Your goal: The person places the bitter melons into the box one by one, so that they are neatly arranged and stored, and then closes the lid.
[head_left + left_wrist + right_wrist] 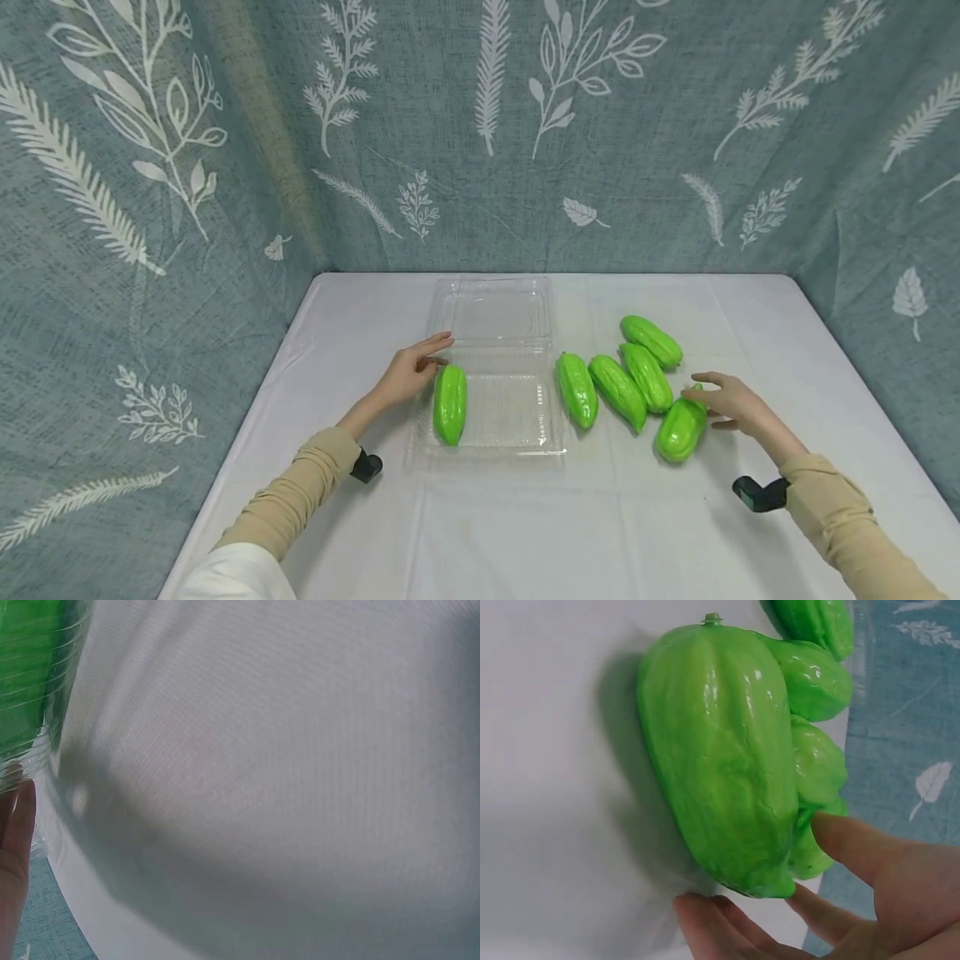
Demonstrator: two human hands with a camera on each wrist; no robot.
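A clear plastic clamshell container (517, 412) lies with its lid (495, 310) folded back behind it. One glossy green, ridged, gourd-like vegetable (450, 406) lies lengthwise along the container's left side. My left hand (408, 371) is at the container's left edge, its index finger stretched over the rim near the hinge; in the left wrist view a fingertip (26, 796) meets the clear wall. On the right, my right hand (738, 404) reaches with spread fingers around the pointed end of another green vegetable (720, 765), which rests on the table. Thumb and fingers are not closed around it.
Several more green vegetables (617, 390) lie clustered on the white-covered table (525, 533), between the container and my right hand. A blue-grey leaf-patterned curtain (600, 208) hangs behind the table and at both sides.
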